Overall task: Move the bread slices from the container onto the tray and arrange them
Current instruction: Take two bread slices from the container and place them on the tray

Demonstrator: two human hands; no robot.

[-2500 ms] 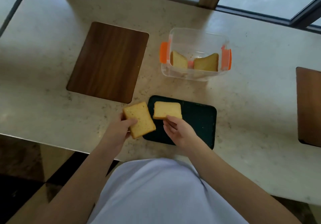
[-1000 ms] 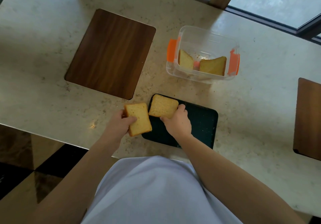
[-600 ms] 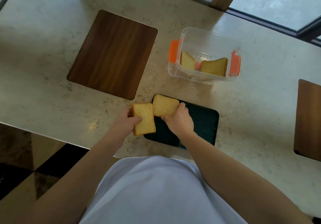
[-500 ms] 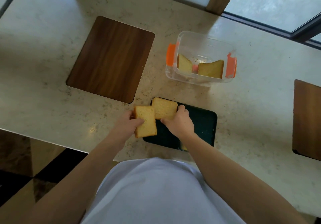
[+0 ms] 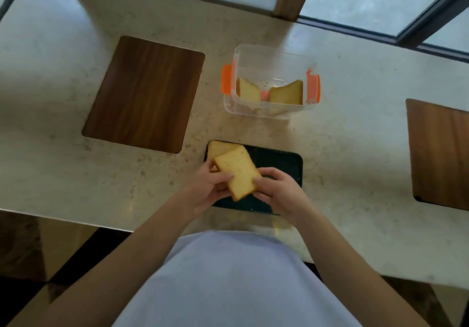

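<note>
Two bread slices sit at the tray's far-left end, and the lower slice [image 5: 220, 148] is mostly covered by the upper slice [image 5: 237, 174], so only its far corner and a sliver by the left thumb show. Much of the dark tray [image 5: 279, 164] is hidden under the hands, and its near edge is hard to follow against the forearms. Whether the upper slice rests on the lower one or is lifted clear of it cannot be told.

Each hand pinches the upper slice: the left hand [image 5: 206, 189] has its thumb on top of the near-left edge with its fingers curled beneath, and the right hand [image 5: 280, 191] grips the near-right corner, fingers bent and only partly closed. The slice lies tilted, its long side running from far-left to near-right.

Beyond the tray stands the clear container [image 5: 271, 55] with orange clips, lid off, holding two more slices, one [image 5: 247, 90] leaning at its left and one [image 5: 286, 93] at its right. A wooden board [image 5: 144, 93] lies to the left on the pale stone counter [image 5: 355, 149], well apart from the tray, and a second board [image 5: 439, 154] is cut off at the right edge. A light shirt [image 5: 236, 281] fills the bottom of the view
</note>
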